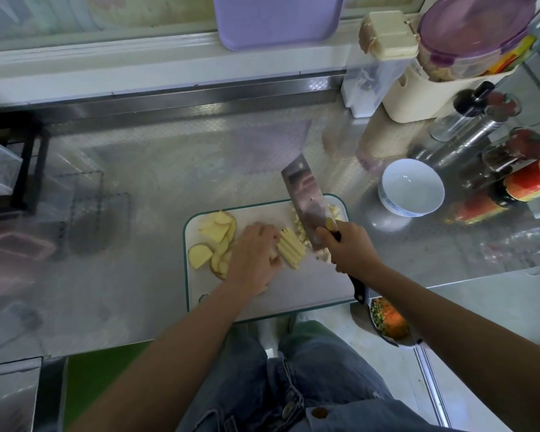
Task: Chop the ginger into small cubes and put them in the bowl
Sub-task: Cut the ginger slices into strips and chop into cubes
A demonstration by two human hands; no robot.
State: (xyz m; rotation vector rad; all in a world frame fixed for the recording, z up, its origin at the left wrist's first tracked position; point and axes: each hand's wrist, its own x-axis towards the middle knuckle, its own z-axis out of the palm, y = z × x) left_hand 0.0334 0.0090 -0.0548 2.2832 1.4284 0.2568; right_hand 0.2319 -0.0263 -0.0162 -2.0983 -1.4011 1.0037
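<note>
On a white cutting board (309,285) with a green rim lie ginger slices (214,235) at the left, a bundle of ginger sticks (290,249) in the middle and small ginger cubes (300,222) beside the blade. My left hand (253,257) presses on the left end of the sticks, fingers curled over them. My right hand (346,247) grips the black handle of a cleaver (306,198), whose blade stands at the right end of the sticks. The white bowl (410,187) sits empty to the right of the board.
The board lies on a steel counter (138,182). Sauce bottles (518,188), shakers and a cream container (418,88) crowd the back right. A purple tray (275,20) leans at the back. A pan of chopped vegetables (390,319) sits below the counter edge, right of my legs.
</note>
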